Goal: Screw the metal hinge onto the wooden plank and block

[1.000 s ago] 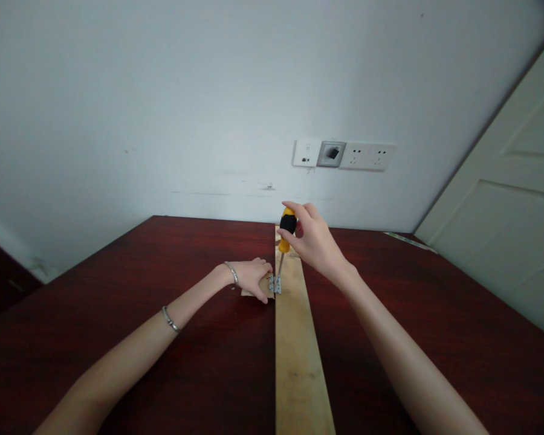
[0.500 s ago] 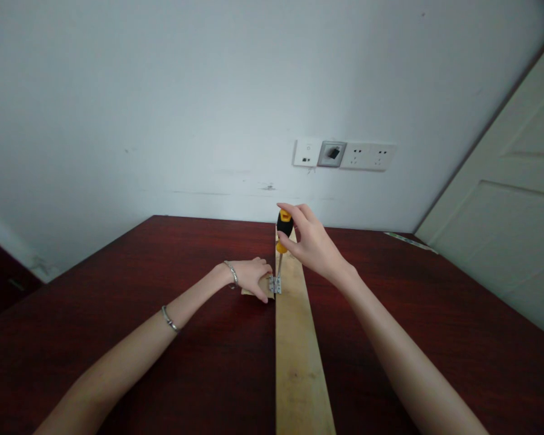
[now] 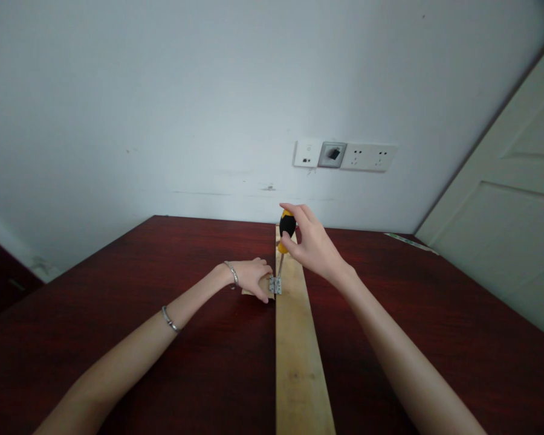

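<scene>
A long pale wooden plank (image 3: 297,350) lies lengthwise on the dark red table (image 3: 163,272). A small metal hinge (image 3: 275,284) sits at the plank's left edge, joined to a small wooden block (image 3: 247,293). My left hand (image 3: 252,277) is closed over that block and presses it against the plank. My right hand (image 3: 312,244) is shut on the yellow-and-black handle of a screwdriver (image 3: 286,231), which stands nearly upright with its tip on the hinge.
A white wall with a row of sockets (image 3: 344,155) rises behind the table. A white door (image 3: 508,205) stands at the right. A thin strip (image 3: 408,240) lies at the table's far right corner.
My right hand has shifted slightly on the screwdriver handle, whose top swayed a little left, then back right. The left hand and block stay put.
</scene>
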A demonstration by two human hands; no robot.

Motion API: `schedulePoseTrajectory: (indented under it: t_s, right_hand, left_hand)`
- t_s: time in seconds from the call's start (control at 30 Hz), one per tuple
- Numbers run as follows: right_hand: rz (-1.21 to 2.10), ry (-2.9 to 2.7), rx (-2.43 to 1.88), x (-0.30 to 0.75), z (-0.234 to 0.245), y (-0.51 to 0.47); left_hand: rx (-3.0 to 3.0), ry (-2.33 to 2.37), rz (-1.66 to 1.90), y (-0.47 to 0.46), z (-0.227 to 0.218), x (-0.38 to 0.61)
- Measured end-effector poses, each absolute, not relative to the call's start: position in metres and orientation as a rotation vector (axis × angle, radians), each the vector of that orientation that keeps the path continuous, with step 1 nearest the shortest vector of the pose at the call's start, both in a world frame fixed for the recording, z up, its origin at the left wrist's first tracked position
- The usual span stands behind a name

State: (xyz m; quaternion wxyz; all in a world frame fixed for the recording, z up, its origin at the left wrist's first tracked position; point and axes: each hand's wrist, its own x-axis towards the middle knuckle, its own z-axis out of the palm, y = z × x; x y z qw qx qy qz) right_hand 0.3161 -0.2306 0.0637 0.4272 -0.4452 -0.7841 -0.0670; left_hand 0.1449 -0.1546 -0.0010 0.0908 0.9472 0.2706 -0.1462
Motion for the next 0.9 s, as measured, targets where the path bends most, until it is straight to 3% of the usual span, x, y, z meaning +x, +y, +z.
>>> schedulePoseTrajectory:
  t_s: [0.9]
  right_hand:
    - [-0.165, -1.950, -1.208, 0.3157, 0.0642, -0.2324]
  left_hand:
    - [2.823, 0.800, -0.445, -0.1562, 0.0015, 0.1463]
